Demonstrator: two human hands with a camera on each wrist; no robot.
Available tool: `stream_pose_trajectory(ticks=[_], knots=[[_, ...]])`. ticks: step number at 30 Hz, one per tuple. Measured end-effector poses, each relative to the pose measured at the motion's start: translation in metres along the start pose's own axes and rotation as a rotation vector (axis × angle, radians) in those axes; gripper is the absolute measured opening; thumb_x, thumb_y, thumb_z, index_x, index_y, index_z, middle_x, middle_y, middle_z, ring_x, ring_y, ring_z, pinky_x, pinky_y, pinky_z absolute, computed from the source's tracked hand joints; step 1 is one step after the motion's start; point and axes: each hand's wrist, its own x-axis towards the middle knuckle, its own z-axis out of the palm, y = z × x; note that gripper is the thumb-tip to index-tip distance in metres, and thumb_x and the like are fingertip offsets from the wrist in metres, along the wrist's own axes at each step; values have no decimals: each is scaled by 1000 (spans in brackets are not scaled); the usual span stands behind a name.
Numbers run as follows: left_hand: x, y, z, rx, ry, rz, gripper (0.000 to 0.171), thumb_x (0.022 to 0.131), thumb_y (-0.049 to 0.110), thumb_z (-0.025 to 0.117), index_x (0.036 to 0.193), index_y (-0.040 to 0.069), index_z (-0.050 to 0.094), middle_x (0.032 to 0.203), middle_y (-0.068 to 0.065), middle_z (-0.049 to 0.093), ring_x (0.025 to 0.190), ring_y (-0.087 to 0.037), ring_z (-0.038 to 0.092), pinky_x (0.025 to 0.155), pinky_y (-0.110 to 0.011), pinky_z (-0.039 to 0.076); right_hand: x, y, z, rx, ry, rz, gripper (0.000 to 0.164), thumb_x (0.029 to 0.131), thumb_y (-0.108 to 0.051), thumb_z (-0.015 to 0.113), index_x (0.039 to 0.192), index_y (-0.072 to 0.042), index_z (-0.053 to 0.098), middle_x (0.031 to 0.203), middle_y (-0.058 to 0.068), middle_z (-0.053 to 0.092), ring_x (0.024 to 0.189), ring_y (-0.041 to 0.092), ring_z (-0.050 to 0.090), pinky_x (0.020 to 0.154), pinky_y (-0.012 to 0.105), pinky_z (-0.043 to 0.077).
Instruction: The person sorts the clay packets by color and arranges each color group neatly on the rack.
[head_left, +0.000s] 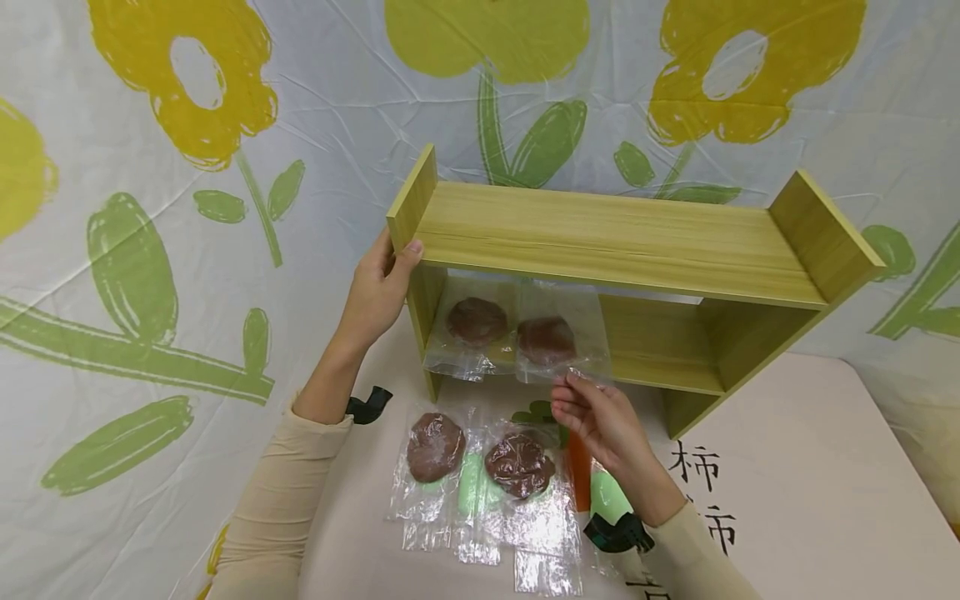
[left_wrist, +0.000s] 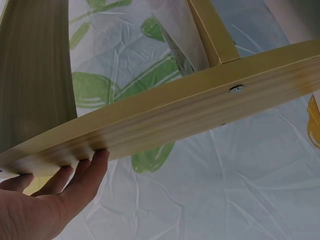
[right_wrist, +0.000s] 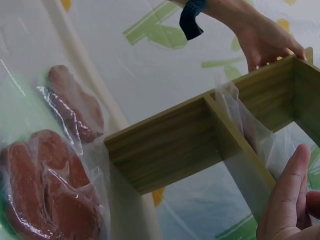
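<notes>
Grip of the right hand (head_left: 603,425) is closed to a pinch, thumb and forefinger meeting at the front edge of a clear bag (head_left: 592,325) that holds a reddish-brown, flattened piece (head_left: 546,340). Grip of the left hand (head_left: 378,296) has hold of the wooden shelf unit (head_left: 615,242) by its left side panel: the thumb lies over the front edge, and the left wrist view shows the fingertips against the outer face.

Nearest the person, both arms wear beige sleeves (head_left: 270,483) and dark wrist straps (head_left: 618,535). Between the forearms, on the pale bench (head_left: 810,467), lie more clear bags (head_left: 540,525), overlapping, with two reddish-brown pieces (head_left: 519,465) side by side. Pale green patches show around them; whether these are bagged or printed cannot be told. Dark written characters (head_left: 697,462) mark the bench to the right.

Beyond stands the shelf unit. The pinched bag rests on its lower board, just beside a second filled bag (head_left: 442,346) next to the left panel; both reach the board's front edge.

Farthest back hangs a whitish cloth (head_left: 330,125) with yellow flowers and green leaves.
</notes>
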Motion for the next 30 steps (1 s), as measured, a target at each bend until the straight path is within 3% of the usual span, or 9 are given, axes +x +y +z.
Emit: stream_pose_trajectory(ticks=[12,22,30], knots=[[-1,-2,0,4,4,-4,46,106,33,50,150,21,45,133,-9,56,121,-24,55,95,-51,46,2,2,-1,2,-8,18,25,105,-15,54,101,1,72,88,11,73,77,20,71,75,30,57],[1,-3,0,7,5,-9,47,106,35,51,150,21,46,135,-9,55,123,-25,54,96,-52,45,-17,8,-19,-219,-51,-29,33,105,-16,56,119,13,63,98,13,72,83,22,71,78,35,57],[0,-2,0,4,2,-11,47,106,34,51,150,19,45,136,-10,55,125,-27,53,97,-53,45,-34,17,-35,-346,32,-31,17,102,-13,60,112,-4,71,104,18,69,85,25,70,80,41,57]])
